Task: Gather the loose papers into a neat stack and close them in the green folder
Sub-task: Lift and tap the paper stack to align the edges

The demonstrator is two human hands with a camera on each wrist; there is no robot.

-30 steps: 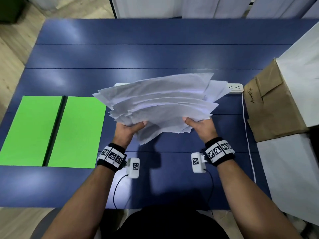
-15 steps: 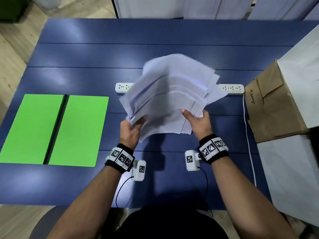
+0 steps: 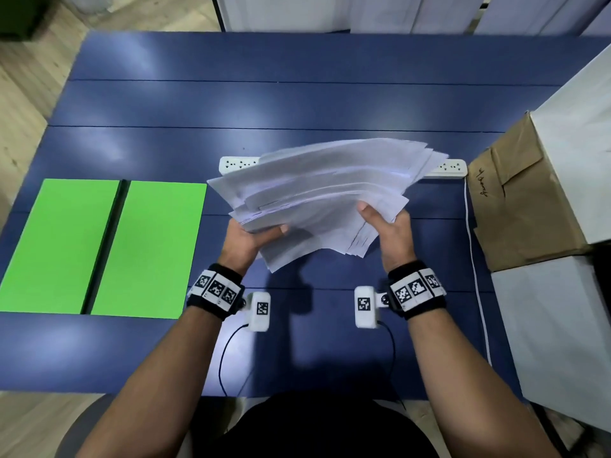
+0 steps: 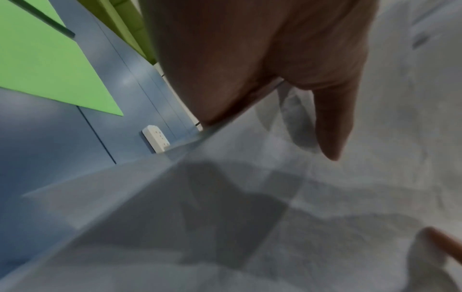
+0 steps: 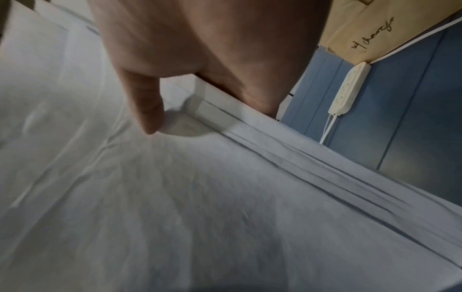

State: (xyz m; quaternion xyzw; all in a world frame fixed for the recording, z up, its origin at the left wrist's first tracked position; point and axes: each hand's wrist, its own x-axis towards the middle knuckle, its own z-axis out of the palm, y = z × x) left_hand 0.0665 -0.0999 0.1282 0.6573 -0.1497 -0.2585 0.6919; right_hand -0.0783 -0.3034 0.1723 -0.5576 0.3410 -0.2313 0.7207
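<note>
A fanned, uneven bundle of white papers [image 3: 324, 193] is held above the middle of the blue table [image 3: 297, 104]. My left hand [image 3: 254, 236] grips its near left edge with the thumb on top. At the near right edge my right hand [image 3: 386, 223] grips the bundle, thumb on top too. Both wrist views show a thumb pressed on the papers [image 4: 275, 197] [image 5: 225, 197]; the other fingers are hidden beneath. The green folder [image 3: 99, 246] lies open and flat at the table's left, a dark spine down its middle.
A white power strip [image 3: 446, 168] lies behind the papers, its cord running down the right side. A brown cardboard box [image 3: 522, 200] and white boxes [image 3: 555, 332] stand at the right. Bare table stretches beyond the papers.
The bundle was tipped up toward upright half a second ago and now lies flatter again, fanned out sideways. Both hands kept their grip and shifted slightly right.
</note>
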